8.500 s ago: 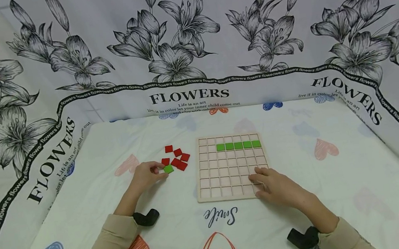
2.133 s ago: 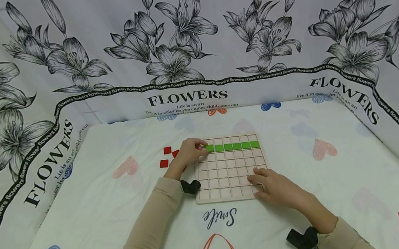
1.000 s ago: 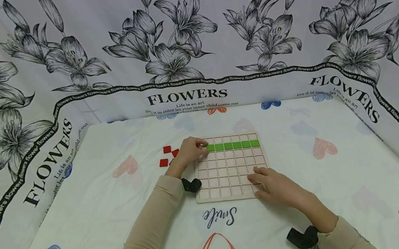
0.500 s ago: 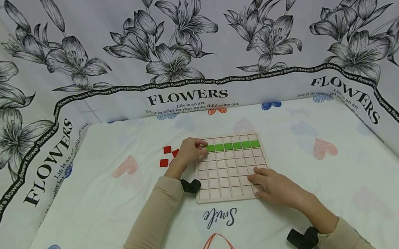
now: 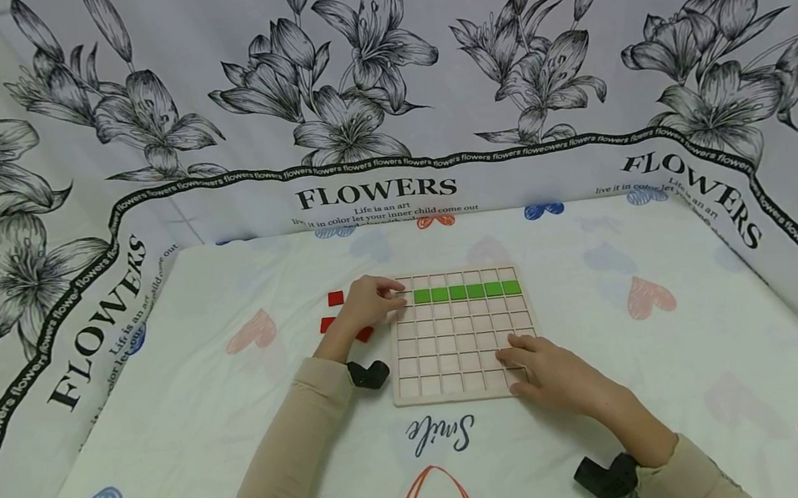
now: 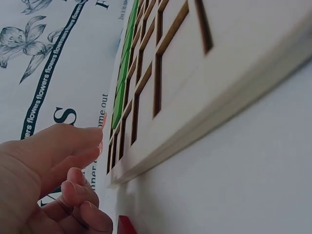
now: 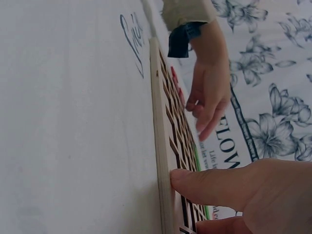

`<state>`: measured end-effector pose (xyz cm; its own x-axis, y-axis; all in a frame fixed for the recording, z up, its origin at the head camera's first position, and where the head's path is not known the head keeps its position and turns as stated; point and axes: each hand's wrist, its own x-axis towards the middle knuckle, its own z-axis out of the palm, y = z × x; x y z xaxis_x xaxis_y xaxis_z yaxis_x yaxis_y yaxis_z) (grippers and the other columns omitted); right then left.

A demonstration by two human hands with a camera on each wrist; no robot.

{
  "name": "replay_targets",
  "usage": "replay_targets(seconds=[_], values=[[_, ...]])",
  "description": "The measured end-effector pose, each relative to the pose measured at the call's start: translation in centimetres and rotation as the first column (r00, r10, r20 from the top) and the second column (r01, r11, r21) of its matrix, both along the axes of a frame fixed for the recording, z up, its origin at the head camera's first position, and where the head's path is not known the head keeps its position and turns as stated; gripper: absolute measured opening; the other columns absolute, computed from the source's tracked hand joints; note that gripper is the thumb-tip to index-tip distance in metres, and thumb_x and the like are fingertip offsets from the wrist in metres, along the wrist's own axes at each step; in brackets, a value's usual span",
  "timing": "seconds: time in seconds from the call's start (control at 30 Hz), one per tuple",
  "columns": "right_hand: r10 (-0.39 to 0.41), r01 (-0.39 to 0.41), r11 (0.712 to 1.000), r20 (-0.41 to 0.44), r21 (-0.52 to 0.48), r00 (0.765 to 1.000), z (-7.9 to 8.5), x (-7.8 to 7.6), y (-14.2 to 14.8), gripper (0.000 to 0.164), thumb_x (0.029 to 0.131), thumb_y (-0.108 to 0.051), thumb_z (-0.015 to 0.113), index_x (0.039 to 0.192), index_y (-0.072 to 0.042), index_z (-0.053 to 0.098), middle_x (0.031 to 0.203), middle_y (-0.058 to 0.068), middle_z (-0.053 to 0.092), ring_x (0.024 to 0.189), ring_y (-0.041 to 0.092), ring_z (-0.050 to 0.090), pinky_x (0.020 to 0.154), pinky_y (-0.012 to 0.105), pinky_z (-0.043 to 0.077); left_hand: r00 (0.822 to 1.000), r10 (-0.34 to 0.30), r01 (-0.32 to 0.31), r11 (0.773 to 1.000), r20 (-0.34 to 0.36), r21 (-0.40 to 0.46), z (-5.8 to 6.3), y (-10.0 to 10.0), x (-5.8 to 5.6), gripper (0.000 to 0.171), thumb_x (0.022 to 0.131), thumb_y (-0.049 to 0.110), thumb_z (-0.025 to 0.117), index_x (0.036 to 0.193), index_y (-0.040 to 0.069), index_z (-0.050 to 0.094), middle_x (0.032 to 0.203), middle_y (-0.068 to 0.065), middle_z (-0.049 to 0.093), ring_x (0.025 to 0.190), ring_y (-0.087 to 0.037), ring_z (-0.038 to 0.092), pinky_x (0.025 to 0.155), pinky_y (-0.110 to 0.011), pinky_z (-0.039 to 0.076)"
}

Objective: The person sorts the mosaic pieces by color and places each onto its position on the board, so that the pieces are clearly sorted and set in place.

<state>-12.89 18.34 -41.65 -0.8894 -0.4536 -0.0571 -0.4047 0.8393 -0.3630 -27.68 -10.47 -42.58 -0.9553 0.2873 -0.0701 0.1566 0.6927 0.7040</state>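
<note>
A pale wooden grid board (image 5: pixel 450 347) lies flat on the table, with a row of square green tiles (image 5: pixel 457 293) in its second row from the far side. My left hand (image 5: pixel 368 302) is over the board's far left edge, just left of the leftmost green tile; the left wrist view shows nothing between its fingers, which are loosely bent. At the near right corner, my right hand (image 5: pixel 555 371) rests on the board. In the right wrist view its thumb (image 7: pixel 187 181) presses on the wooden rim (image 7: pixel 161 131).
Several loose red tiles (image 5: pixel 335 298) lie on the cloth left of the board, partly hidden by my left hand and wrist. The white tablecloth (image 5: pixel 720 333) carries printed hearts. A flower-printed curtain (image 5: pixel 382 117) closes off the back and sides.
My left hand brought a green tile from beside the red ones to the left end of the green row. It has since let go and drawn slightly left. My right hand stays put.
</note>
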Motion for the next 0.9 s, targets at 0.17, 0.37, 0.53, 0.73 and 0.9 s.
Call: replay_targets(seconds=[0.17, 0.37, 0.53, 0.73, 0.9], values=[[0.000, 0.000, 1.000, 0.000, 0.000, 1.000, 0.0, 0.0, 0.1, 0.045, 0.087, -0.021, 0.069, 0.129, -0.008, 0.059, 0.141, 0.025, 0.050, 0.129, 0.044, 0.049, 0.100, 0.055, 0.045, 1.000, 0.006, -0.006, 1.000, 0.027, 0.022, 0.6, -0.6, 0.4, 0.028, 0.087, 0.020, 0.070, 0.111, 0.007, 0.072, 0.077, -0.001, 0.053, 0.059, -0.011, 0.045, 0.052, -0.021, 0.036], [0.000, 0.000, 1.000, -0.006, 0.000, 1.000, 0.0, 0.0, 0.1, 0.045, 0.088, -0.021, 0.069, 0.129, -0.008, 0.059, 0.141, 0.025, 0.050, 0.129, 0.044, 0.049, 0.100, 0.055, 0.045, 0.999, 0.027, -0.027, 1.000, 0.035, 0.010, 1.3, -1.4, 0.7, 0.029, 0.087, 0.021, 0.070, 0.112, 0.008, 0.071, 0.078, -0.001, 0.052, 0.063, -0.011, 0.045, 0.058, -0.022, 0.036], [0.001, -0.001, 1.000, -0.003, 0.003, 1.000, 0.1, 0.0, 0.0, 0.045, 0.087, -0.021, 0.069, 0.129, -0.007, 0.059, 0.140, 0.024, 0.050, 0.129, 0.044, 0.049, 0.100, 0.054, 0.045, 0.999, 0.030, -0.030, 1.000, 0.021, 0.002, 1.6, -2.0, 1.0, 0.029, 0.087, 0.022, 0.071, 0.112, 0.009, 0.072, 0.079, -0.001, 0.054, 0.069, -0.013, 0.047, 0.059, -0.022, 0.037], [0.002, -0.002, 1.000, 0.002, 0.004, 1.000, 0.1, 0.0, 0.0, 0.045, 0.088, -0.021, 0.069, 0.130, -0.007, 0.059, 0.140, 0.024, 0.051, 0.130, 0.043, 0.049, 0.100, 0.054, 0.045, 1.000, 0.020, -0.020, 1.000, -0.007, -0.001, 1.9, -2.7, 1.6, 0.028, 0.087, 0.020, 0.070, 0.112, 0.007, 0.072, 0.078, -0.002, 0.054, 0.069, -0.013, 0.046, 0.059, -0.022, 0.037], [0.004, -0.004, 1.000, 0.004, 0.002, 1.000, 0.1, 0.0, 0.0, 0.045, 0.087, -0.021, 0.069, 0.129, -0.007, 0.059, 0.140, 0.025, 0.051, 0.130, 0.044, 0.049, 0.100, 0.055, 0.045, 0.999, 0.020, -0.020, 1.000, -0.028, -0.008, 2.0, -3.4, 2.0, 0.029, 0.087, 0.020, 0.070, 0.111, 0.004, 0.071, 0.079, -0.004, 0.054, 0.071, -0.014, 0.046, 0.059, -0.023, 0.037]])
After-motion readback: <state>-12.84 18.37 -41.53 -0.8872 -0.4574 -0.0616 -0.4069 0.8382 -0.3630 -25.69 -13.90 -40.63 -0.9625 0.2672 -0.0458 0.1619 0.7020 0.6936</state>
